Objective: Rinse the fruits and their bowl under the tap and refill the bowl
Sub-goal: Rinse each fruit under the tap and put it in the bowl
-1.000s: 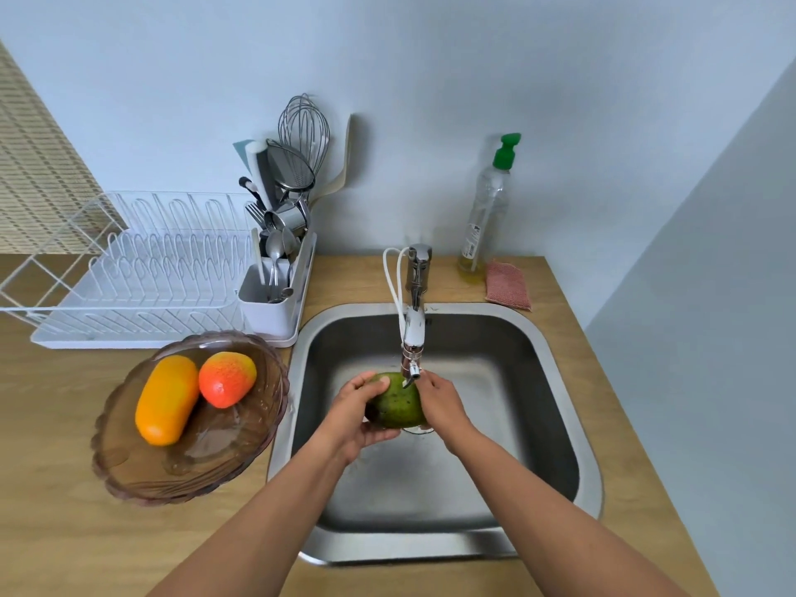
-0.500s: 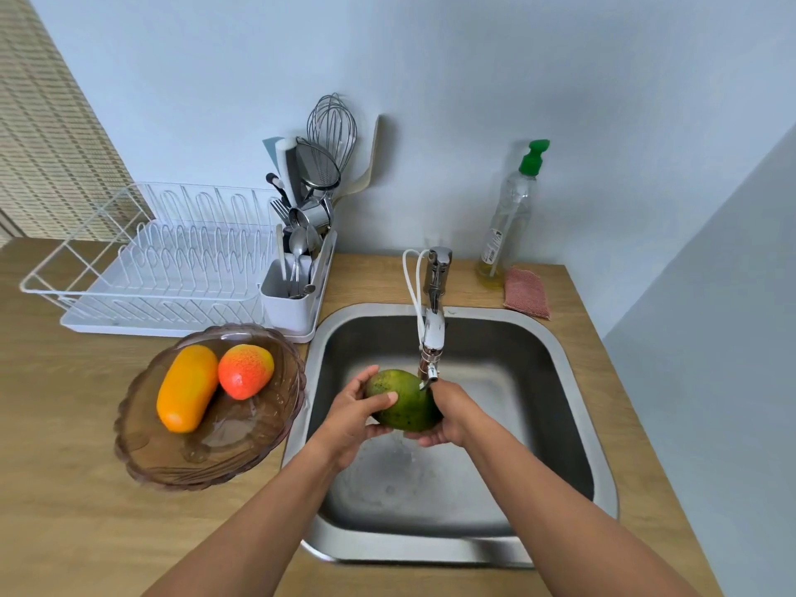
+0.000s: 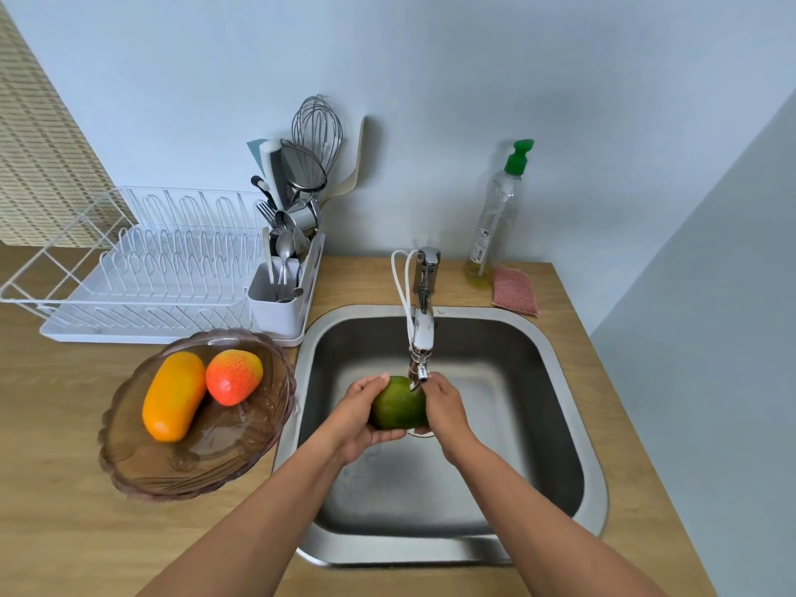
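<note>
Wooden countertop point(image 3: 64, 510) against a pale blue wall, with one stainless-steel sink point(image 3: 573, 424) set into it at centre frame. One tap point(image 3: 424, 312) stands at the sink's far rim, its spout reaching forward over the basin; whether water is running cannot be told. Just below the spout, one green fruit point(image 3: 396, 405) is held over the basin between two hands: the left hand point(image 3: 357, 420) cups it from the left and beneath, fingers curled round it, and the right hand point(image 3: 443, 407) closes on its right side, fingertips up by the spout tip. Left of the sink, at centre left of the frame, one tinted transparent bowl point(image 3: 181, 476) rests on the countertop, its edge overhanging the sink's rim; it contains two fruits, one elongated orange fruit point(image 3: 172, 396) and one rounder red-orange fruit point(image 3: 232, 377), touching each other. Behind the bowl, at upper left, one white dish rack point(image 3: 142, 269) with no dishes carries one cutlery holder point(image 3: 275, 312) crowded with utensils, among them one wire whisk point(image 3: 316, 127). At upper right of the sink stand one clear soap bottle point(image 3: 499, 217) with a green pump and, just beside it, one pink scouring pad point(image 3: 514, 290).
</note>
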Available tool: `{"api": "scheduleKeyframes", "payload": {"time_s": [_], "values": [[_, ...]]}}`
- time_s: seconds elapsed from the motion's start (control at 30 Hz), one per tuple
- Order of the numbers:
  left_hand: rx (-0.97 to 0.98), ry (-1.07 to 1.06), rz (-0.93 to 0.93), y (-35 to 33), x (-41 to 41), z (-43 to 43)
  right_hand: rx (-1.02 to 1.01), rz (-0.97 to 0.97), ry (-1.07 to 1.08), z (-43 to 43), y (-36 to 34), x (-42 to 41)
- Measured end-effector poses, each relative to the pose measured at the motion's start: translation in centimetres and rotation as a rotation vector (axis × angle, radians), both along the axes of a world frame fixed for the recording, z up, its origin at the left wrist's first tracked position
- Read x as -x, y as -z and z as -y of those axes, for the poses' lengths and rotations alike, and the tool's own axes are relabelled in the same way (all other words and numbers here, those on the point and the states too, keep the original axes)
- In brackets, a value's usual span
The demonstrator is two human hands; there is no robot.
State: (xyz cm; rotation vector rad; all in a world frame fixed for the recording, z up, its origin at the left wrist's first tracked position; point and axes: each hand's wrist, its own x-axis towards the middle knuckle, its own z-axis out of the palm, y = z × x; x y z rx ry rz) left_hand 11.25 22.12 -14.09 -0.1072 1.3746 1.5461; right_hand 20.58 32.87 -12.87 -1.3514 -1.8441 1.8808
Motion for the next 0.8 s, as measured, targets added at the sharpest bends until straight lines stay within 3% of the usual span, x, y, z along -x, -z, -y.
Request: {"api": "scheduleKeyframes", "payload": {"time_s": [0.17, 0.27, 0.4, 0.47, 0.63, 0.8], "values": [[-0.033, 0.001, -0.059, 0.1, -0.3, -0.2, 0.042, 0.073, -0.121, -0.6, -0.1, -0.3], [-0.075, 0.008, -0.036, 0.1, -0.5, 0.0, 0.043, 0.108, -0.073, -1.2, -0.1, 0.0], [-0.073, 0.087, -0.157, -0.1, -0.5, 0.1, 0.345, 0.169, -0.095, -1.9, -0.9, -0.3], [-0.063, 0.126, -0.194, -0.2, -0.4, 0.2, 0.370, 0.192, -0.094, -2.0, -0.8, -0.7], [0.015, 0.127, -0.128, 0.1, -0.3, -0.1, 0.101, 0.081, 0.008, -1.3, 0.4, -0.5], [0.134, 0.201, -0.059, -0.8, 0.0, 0.1, -0.277, 0.117, -0.056, -0.6, 0.6, -0.5]]}}
